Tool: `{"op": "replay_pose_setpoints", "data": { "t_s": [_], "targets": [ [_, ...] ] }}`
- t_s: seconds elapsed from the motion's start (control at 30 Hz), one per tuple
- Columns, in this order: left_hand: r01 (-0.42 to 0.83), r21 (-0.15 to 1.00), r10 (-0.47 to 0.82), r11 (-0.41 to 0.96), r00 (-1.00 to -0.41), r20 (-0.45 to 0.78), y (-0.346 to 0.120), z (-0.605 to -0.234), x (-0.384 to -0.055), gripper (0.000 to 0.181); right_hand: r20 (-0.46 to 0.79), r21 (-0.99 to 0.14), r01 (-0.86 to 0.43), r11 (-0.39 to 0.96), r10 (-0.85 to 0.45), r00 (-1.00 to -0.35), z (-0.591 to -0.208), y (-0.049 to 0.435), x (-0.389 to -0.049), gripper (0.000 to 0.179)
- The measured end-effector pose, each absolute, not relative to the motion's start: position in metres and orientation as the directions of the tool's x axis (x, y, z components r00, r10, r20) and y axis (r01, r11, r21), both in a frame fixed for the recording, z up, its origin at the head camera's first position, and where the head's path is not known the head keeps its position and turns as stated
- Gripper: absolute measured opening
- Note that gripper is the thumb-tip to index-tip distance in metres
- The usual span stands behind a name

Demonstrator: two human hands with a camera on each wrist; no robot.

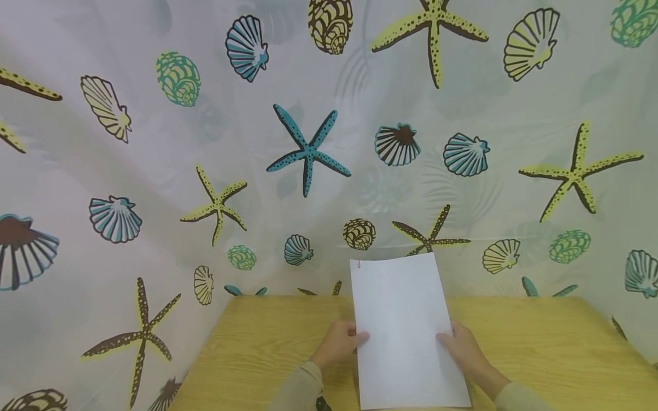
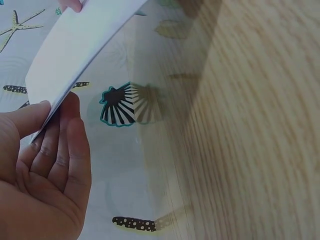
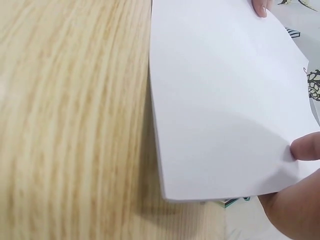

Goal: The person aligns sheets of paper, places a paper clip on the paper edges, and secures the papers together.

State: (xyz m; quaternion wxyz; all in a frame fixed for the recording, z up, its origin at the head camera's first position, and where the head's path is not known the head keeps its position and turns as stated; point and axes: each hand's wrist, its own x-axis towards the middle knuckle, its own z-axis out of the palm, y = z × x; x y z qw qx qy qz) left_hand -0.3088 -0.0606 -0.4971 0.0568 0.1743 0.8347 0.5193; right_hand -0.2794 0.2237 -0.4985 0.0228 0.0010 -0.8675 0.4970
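Both hands hold a thin stack of white paper (image 1: 401, 337) tilted up over the table, its far end raised against the curtain. A small paper clip (image 1: 358, 264) sits at the top left corner of the stack. My left hand (image 1: 340, 342) pinches the left edge, thumb on the front face and fingers behind, as the left wrist view also shows at the paper's edge (image 2: 65, 60). On the opposite edge my right hand (image 1: 465, 348) grips the same way, its thumb (image 3: 306, 147) pressing the front sheet. The paper's face is blank.
The stack is over a light wood-grain table (image 1: 272, 337). Behind it and at both sides hangs a pale curtain (image 1: 329, 222) printed with starfish and shells, close to the table's far edge.
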Motion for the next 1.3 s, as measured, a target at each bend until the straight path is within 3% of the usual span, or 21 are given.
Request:
{"op": "replay_pose_setpoints", "data": {
  "t_s": [0.2, 0.57, 1.3],
  "targets": [
    [0.205, 0.898, 0.340, 0.390, -0.938, 0.066, -0.0612, -0.4955, -0.3075, 0.025, 0.032, -0.896, -0.038, 0.443, -0.021, -0.999, -0.5006, 0.2232, -0.2779, 0.056],
    [0.155, 0.889, 0.291, 0.431, -0.956, 0.025, -0.0623, -0.4981, -0.3101, 0.022, 0.032, -0.892, -0.039, 0.450, -0.023, -0.999, -0.5007, 0.2223, -0.2774, 0.055],
    [0.207, 0.838, 0.298, 0.504, -0.953, 0.056, -0.0615, -0.5005, -0.3085, 0.017, 0.007, -0.879, -0.015, 0.476, -0.018, -1.000, -0.5033, 0.2241, -0.2766, 0.055]
  ]
}}
